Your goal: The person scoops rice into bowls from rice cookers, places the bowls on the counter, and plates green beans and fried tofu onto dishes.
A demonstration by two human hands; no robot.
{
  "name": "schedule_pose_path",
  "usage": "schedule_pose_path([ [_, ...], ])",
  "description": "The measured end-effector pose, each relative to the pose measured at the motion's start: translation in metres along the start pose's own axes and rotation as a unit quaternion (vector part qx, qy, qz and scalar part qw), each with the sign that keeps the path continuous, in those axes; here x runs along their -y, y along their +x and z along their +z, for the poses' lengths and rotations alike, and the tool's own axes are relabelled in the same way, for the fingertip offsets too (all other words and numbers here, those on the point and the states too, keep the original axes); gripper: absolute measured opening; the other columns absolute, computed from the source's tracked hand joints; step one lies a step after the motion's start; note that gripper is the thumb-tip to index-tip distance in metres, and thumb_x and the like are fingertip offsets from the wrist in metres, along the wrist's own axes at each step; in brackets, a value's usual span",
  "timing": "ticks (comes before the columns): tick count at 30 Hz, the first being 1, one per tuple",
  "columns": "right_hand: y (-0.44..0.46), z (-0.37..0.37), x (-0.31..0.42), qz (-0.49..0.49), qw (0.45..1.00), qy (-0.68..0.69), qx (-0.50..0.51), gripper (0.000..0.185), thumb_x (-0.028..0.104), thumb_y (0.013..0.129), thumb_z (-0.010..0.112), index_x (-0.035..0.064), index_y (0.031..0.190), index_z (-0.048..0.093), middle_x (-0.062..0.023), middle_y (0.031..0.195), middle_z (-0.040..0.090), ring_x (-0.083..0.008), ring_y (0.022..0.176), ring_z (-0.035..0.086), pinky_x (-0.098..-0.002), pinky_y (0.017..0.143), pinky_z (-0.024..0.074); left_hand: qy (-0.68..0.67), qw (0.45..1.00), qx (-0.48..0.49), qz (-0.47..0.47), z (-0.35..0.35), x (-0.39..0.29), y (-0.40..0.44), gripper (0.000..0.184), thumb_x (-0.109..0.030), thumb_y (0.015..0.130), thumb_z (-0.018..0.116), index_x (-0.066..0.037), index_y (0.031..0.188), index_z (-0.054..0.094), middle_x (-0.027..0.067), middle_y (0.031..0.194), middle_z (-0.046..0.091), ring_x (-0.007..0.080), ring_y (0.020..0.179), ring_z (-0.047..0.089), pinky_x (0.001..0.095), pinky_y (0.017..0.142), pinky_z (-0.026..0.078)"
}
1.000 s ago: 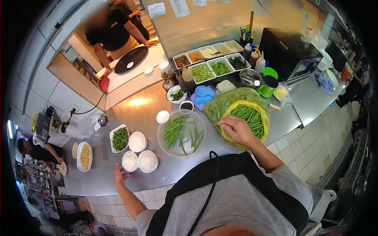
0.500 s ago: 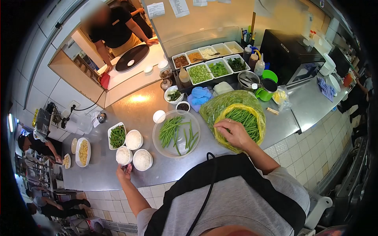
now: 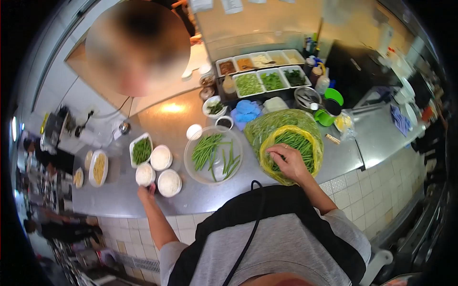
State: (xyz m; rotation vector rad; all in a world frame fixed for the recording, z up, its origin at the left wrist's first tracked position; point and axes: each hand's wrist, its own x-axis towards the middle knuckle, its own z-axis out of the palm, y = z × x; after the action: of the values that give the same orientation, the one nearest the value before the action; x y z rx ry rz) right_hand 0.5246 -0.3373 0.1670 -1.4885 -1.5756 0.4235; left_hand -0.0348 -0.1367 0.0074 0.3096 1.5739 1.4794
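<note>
**Tight on the right, more room on the left**

The biggest thing we see is the shiny tabletop (image 3: 109, 198). Its front edge runs just in front of our body.

Next comes the big plastic bag (image 3: 274, 121), right of the middle. Its yellow top is open, and it is full of long green beans (image 3: 303, 148). Its near side comes close to the front edge. Behind it, white food trays (image 3: 262, 82) stand in two rows.

The round clear tub (image 3: 198, 172) sits left of the bag, with just a small gap between them. More green beans lie inside it.

Our right hand (image 3: 287, 162) is over the open bag. Its fingers bend in toward the thumb, but we cannot tell if they pinch a bean. Our left hand (image 3: 146, 192) is at the near side of a rice bowl (image 3: 142, 184), and its arm crosses the front edge. We cannot tell if those fingers grip the bowl or only touch it.

A long white dish (image 3: 106, 169) of yellow food stands far to the left. Between it and the rice we see a wide patch of steel. Three rice bowls huddle together, and a strip of steel shows between them and the front edge. The smallest is a little cup (image 3: 231, 127) of dark food, just behind the tub.
</note>
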Motion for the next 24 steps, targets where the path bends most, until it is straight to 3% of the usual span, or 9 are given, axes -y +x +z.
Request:
schedule_pose_path([
  [3,0.004,0.005,0.004,0.019,1.000,0.013,0.018,0.015,0.008,0.084,0.056,0.0030,0.097,0.063,-0.0137,0.092,0.063,-0.0283,0.084,0.061,-0.0328,0.076,0.0474,-0.068,0.994,0.076,0.030,0.000,0.002,0.009,0.029,-0.015,0.084,0.056,0.000,0.108,0.056,0.0141,0.099,0.061,0.0247,0.074,0.062,0.0319,0.058,0.056],
  [4,0.004,0.006,0.005,0.033,0.999,0.017,0.032,0.016,0.008,0.084,0.056,0.0031,0.097,0.063,-0.0134,0.092,0.063,-0.0271,0.083,0.061,-0.0315,0.075,0.0473,-0.069,0.989,0.110,0.072,-0.008,0.009,0.009,0.035,-0.017,0.086,0.055,0.002,0.115,0.052,0.0158,0.110,0.057,0.0271,0.089,0.062,0.0337,0.065,0.056],
  [6,0.005,0.010,0.005,0.027,0.998,0.047,0.039,0.017,0.005,0.085,0.055,0.0023,0.100,0.063,-0.0110,0.091,0.062,-0.0207,0.079,0.060,-0.0278,0.073,0.0462,-0.131,0.977,0.164,0.041,-0.015,0.007,0.003,0.042,-0.021,0.092,0.049,0.003,0.126,0.041,0.0191,0.123,0.048,0.0328,0.106,0.055,0.0407,0.083,0.051],
  [8,0.004,0.015,0.004,0.045,0.995,0.073,0.056,0.017,0.004,0.086,0.055,0.0013,0.100,0.063,-0.0094,0.091,0.061,-0.0173,0.078,0.059,-0.0265,0.072,0.0454,-0.121,0.988,0.096,0.015,-0.010,-0.001,-0.022,0.046,-0.018,0.095,0.043,-0.001,0.136,0.030,0.0179,0.118,0.052,0.0304,0.102,0.057,0.0396,0.083,0.050],
  [13,0.004,0.023,-0.007,0.045,0.993,0.069,0.081,0.019,0.007,0.089,0.054,-0.0009,0.104,0.062,-0.0042,0.089,0.059,-0.0103,0.077,0.055,-0.0226,0.072,0.0428,0.151,0.976,0.154,0.036,-0.017,0.000,-0.067,0.041,-0.023,0.092,0.048,-0.003,0.128,0.046,0.0079,0.101,0.061,0.0157,0.087,0.058,0.0272,0.078,0.046],
  [16,0.008,0.026,-0.005,0.048,0.991,0.071,0.101,0.020,0.008,0.089,0.054,-0.0008,0.105,0.062,-0.0039,0.089,0.059,-0.0102,0.077,0.055,-0.0224,0.072,0.0428,0.217,0.959,0.172,0.056,-0.005,-0.006,-0.076,0.040,-0.029,0.091,0.049,-0.004,0.123,0.053,0.0047,0.097,0.064,0.0133,0.084,0.057,0.0242,0.079,0.043],
  [19,0.015,0.026,0.006,0.037,0.991,0.085,0.097,0.020,0.007,0.089,0.054,-0.0005,0.105,0.062,-0.0035,0.089,0.059,-0.0103,0.077,0.056,-0.0224,0.072,0.0429,0.254,0.947,0.194,0.025,0.025,-0.017,-0.075,0.046,-0.036,0.091,0.047,-0.004,0.124,0.051,0.0060,0.096,0.065,0.0141,0.086,0.057,0.0251,0.080,0.042],
  [22,0.016,0.024,0.008,0.026,0.992,0.085,0.086,0.018,0.003,0.087,0.054,-0.0006,0.103,0.062,-0.0072,0.089,0.060,-0.0134,0.076,0.057,-0.0247,0.071,0.0447,0.198,0.960,0.192,-0.056,0.057,-0.016,-0.056,0.049,-0.041,0.091,0.047,-0.004,0.122,0.053,0.0099,0.097,0.066,0.0173,0.084,0.059,0.0281,0.078,0.045],
  [24,0.014,0.021,0.006,0.024,0.993,0.080,0.084,0.019,0.004,0.086,0.055,0.0014,0.103,0.063,-0.0083,0.088,0.061,-0.0149,0.076,0.058,-0.0258,0.071,0.0456,0.170,0.949,0.255,-0.069,0.069,-0.009,-0.027,0.052,-0.043,0.092,0.044,0.000,0.119,0.049,0.0174,0.090,0.066,0.0221,0.078,0.062,0.0370,0.073,0.049],
])
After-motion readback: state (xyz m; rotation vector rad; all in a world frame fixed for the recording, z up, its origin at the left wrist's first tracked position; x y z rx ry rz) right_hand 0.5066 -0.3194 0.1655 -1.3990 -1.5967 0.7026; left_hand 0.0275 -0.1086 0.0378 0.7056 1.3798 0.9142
